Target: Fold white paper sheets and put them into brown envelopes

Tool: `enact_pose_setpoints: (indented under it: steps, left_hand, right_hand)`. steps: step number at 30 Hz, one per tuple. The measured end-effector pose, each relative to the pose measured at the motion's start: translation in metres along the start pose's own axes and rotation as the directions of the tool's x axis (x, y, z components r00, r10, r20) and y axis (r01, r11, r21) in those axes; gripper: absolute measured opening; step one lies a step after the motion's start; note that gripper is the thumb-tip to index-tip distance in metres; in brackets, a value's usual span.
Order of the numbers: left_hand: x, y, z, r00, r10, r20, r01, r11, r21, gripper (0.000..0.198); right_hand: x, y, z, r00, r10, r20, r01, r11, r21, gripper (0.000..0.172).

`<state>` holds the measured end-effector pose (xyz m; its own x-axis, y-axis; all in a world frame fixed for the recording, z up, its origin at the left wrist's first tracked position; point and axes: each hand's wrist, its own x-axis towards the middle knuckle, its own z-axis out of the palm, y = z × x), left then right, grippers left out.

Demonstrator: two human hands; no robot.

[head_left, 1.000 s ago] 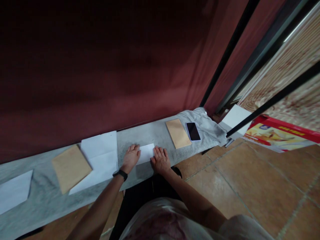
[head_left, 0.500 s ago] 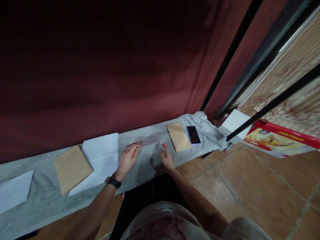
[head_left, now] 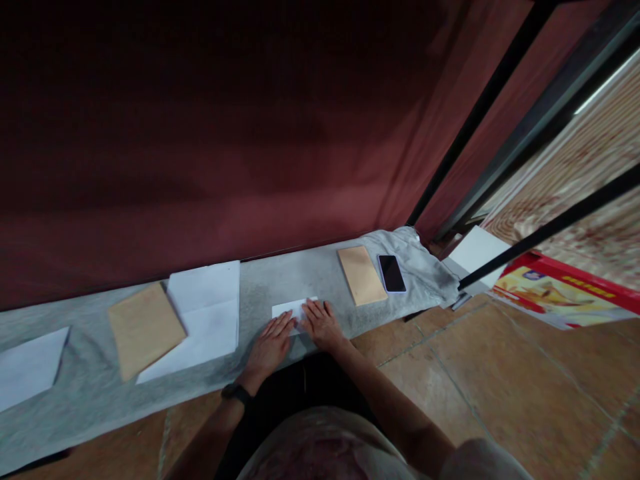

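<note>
Grey cloth (head_left: 310, 277): both hands (head_left: 270, 345) (head_left: 323, 325) flat, pressing folded paper (head_left: 290, 309).

Phone (head_left: 392, 273) beside brown envelope (head_left: 361, 275) on grey cloth (head_left: 293, 277), red box (head_left: 560, 293) nearby

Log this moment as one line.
left hand: flat on folded white paper | right hand: flat on same paper | surface: grey cloth | nearby: brown envelope, phone

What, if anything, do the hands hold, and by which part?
Nothing is gripped: the left hand and right hand lie flat, pinning the small white paper by its near edge to the grey cloth.
</note>
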<state>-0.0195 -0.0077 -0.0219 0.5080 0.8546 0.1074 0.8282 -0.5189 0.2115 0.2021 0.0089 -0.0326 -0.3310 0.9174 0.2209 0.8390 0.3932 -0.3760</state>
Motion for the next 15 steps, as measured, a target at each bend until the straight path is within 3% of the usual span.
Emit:
enact_pose_setpoints:
  steps: [4,11,15]
  left_hand:
    - [0.000,-0.001,0.003,0.999,-0.037,0.022,0.036,0.999,0.021,0.059]
    - [0.031,0.030,0.011,0.991,-0.134,-0.023,0.134,0.991,0.014,0.059]
    - [0.034,0.032,0.016,0.978,-0.206,-0.045,0.208,0.977,0.038,0.060]
  right_hand:
    - [-0.005,-0.004,0.004,1.000,0.023,-0.013,-0.024,0.996,-0.090,0.050]
    - [-0.009,-0.005,0.004,0.998,0.053,-0.020,-0.055,0.989,-0.137,0.054]
    - [-0.009,-0.005,0.005,0.998,0.058,-0.026,-0.061,0.987,-0.146,0.053]
